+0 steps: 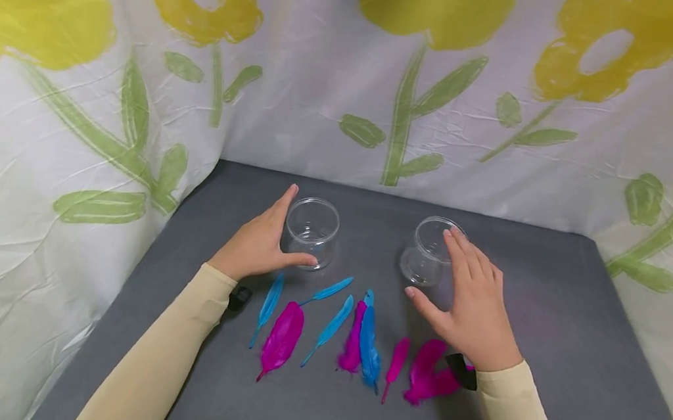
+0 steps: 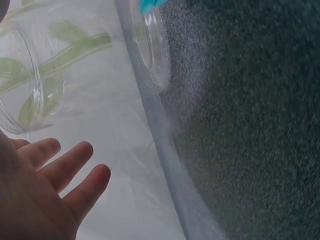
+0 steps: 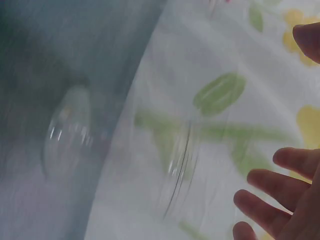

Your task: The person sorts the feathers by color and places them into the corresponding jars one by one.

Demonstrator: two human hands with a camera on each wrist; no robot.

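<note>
In head view alone, two cups (image 1: 313,238) appear.

A white curtain (image 1: 303,102), seemingly plastic, with yellow flowers (image 1: 441,14) and green leaves (image 1: 450,87) hangs behind and beside the grey table (image 1: 571,321).

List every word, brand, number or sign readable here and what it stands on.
"LetsSlim": on the right sleeve; small and sideways, so the exact spelling is uncertain.
No other text is readable, including on the left clear cup and right clear cup.
</note>
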